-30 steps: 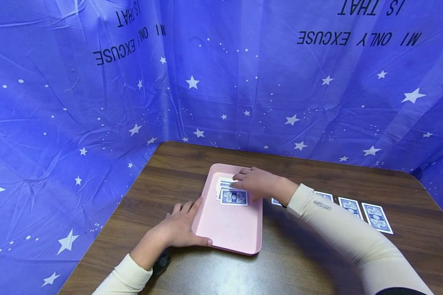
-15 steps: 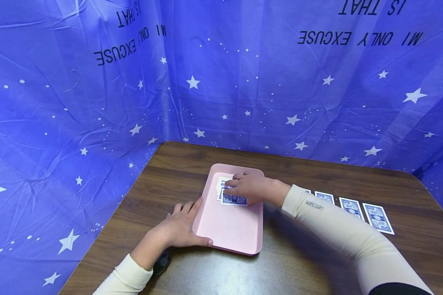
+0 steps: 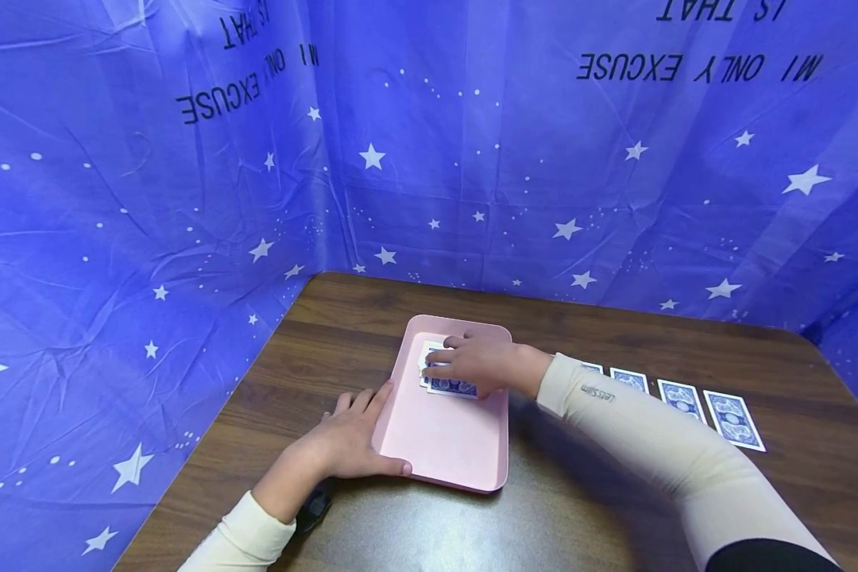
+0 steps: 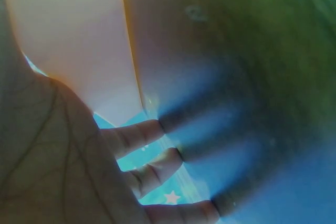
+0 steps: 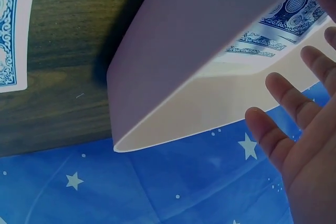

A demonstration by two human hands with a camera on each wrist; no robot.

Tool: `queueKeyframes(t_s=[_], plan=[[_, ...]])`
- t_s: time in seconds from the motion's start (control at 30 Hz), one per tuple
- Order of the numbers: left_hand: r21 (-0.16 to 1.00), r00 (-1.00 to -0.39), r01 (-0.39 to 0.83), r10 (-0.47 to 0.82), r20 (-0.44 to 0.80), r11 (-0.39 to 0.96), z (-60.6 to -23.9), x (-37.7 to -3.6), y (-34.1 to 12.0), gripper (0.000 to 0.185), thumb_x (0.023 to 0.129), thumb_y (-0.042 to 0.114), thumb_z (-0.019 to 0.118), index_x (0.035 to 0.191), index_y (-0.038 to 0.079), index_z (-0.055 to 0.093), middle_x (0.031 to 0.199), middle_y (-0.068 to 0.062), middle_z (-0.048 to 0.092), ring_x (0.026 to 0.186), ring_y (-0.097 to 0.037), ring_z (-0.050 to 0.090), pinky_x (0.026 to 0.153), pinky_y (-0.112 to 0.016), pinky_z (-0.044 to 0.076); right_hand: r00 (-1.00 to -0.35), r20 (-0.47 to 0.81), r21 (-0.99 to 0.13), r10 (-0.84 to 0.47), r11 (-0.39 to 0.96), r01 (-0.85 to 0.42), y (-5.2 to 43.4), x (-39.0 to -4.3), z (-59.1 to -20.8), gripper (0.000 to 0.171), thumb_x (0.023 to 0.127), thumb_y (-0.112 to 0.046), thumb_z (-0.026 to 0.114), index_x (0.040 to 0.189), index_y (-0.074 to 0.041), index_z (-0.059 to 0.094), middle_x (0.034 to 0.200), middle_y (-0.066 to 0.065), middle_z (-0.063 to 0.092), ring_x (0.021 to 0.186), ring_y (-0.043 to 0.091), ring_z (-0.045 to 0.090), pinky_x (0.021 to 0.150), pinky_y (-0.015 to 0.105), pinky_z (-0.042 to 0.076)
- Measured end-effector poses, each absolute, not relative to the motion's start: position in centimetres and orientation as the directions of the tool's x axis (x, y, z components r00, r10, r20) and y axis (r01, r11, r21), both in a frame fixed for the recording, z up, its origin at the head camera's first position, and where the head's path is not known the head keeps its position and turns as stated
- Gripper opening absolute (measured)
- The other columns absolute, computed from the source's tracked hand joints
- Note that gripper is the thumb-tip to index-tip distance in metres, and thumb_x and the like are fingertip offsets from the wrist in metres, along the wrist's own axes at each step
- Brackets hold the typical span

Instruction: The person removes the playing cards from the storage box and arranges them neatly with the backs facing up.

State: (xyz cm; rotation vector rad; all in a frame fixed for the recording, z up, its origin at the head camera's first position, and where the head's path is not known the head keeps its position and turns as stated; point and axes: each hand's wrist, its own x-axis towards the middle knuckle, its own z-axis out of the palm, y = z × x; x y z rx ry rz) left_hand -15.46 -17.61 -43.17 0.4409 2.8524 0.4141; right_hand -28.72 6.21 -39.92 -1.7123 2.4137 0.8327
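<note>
A pink tray (image 3: 439, 453) lies on the table in the head view, with several blue-backed playing cards (image 3: 450, 388) overlapping in its far half. My left hand (image 3: 350, 441) rests against the tray's left side, fingers along the wall and thumb at the near left corner. In the left wrist view its fingers (image 4: 157, 171) are spread and loosely extended. Reaching over the tray's right wall, my right hand (image 3: 481, 365) is over the cards and partly hides them. Its fingers (image 5: 294, 100) look spread and slightly bent in the right wrist view, beside the fanned cards (image 5: 291, 14).
To the right of the tray a row of face-down playing cards (image 3: 735, 421) lies on the wooden table (image 3: 314, 342), partly behind the right sleeve (image 3: 643, 429). A blue star-printed cloth (image 3: 429, 143) hangs behind and to the left. A dark object (image 3: 313, 511) sits beside the left wrist.
My right hand has slid left, farther over the cards in the tray, and covers more of them. The left hand and the tray have stayed in place.
</note>
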Motion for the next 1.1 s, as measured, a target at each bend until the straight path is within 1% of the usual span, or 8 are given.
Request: queueKeyframes(t_s=[0.17, 0.37, 0.53, 0.77, 1.1], plan=[[0.308, -0.929, 0.261, 0.325, -0.176, 0.915, -43.08, -15.42, -17.54, 0.130, 0.062, 0.083, 0.068, 0.160, 0.013, 0.017, 0.147, -0.018, 0.042, 0.129, -0.044, 0.038, 0.089, -0.073, 0.040, -0.356, -0.367, 0.386, -0.859, 0.208, -0.899, 6.06, -28.70, -39.91, 0.098, 0.073, -0.042, 0.087, 0.155, -0.034, 0.034, 0.154, -0.007, 0.039, 0.134, 0.024, 0.043, 0.100, 0.045, 0.043], [0.302, -0.930, 0.262, 0.324, -0.176, 0.917, -43.08, -15.54, -17.57, 0.130, 0.062, 0.083, 0.068, 0.160, 0.015, 0.016, 0.147, -0.017, 0.041, 0.129, -0.044, 0.037, 0.089, -0.072, 0.040, -0.357, -0.382, 0.376, -0.853, 0.209, -0.903, 6.14, -28.59, -39.87, 0.093, 0.076, -0.040, 0.086, 0.154, -0.033, 0.036, 0.155, -0.007, 0.038, 0.139, 0.026, 0.038, 0.104, 0.047, 0.041], [0.311, -0.930, 0.260, 0.324, -0.173, 0.914, -43.11, -15.53, -17.61, 0.131, 0.062, 0.084, 0.068, 0.160, 0.015, 0.016, 0.147, -0.017, 0.041, 0.129, -0.044, 0.037, 0.090, -0.072, 0.040, -0.360, -0.394, 0.381, -0.846, 0.206, -0.901, 5.84, -28.47, -39.75, 0.094, 0.075, -0.040, 0.086, 0.154, -0.035, 0.035, 0.157, -0.009, 0.035, 0.141, 0.025, 0.035, 0.102, 0.047, 0.042], [0.317, -0.931, 0.261, 0.325, -0.167, 0.912, -43.18, -15.44, -17.64, 0.130, 0.062, 0.083, 0.068, 0.160, 0.014, 0.017, 0.147, -0.017, 0.042, 0.129, -0.044, 0.037, 0.088, -0.073, 0.040, -0.359, -0.404, 0.400, -0.841, 0.191, -0.897, 5.50, -28.45, -39.84, 0.091, 0.075, -0.040, 0.086, 0.153, -0.035, 0.038, 0.154, -0.009, 0.038, 0.139, 0.022, 0.036, 0.100, 0.046, 0.044], [0.316, -0.930, 0.256, 0.322, -0.177, 0.914, -43.15, -15.49, -17.62, 0.131, 0.062, 0.083, 0.069, 0.160, 0.014, 0.017, 0.149, -0.017, 0.040, 0.131, -0.043, 0.036, 0.090, -0.073, 0.038, -0.379, -0.413, 0.396, -0.828, 0.211, -0.894, 5.41, -28.61, -39.86, 0.090, 0.075, -0.039, 0.086, 0.152, -0.034, 0.039, 0.155, -0.009, 0.037, 0.140, 0.023, 0.035, 0.099, 0.046, 0.044]])
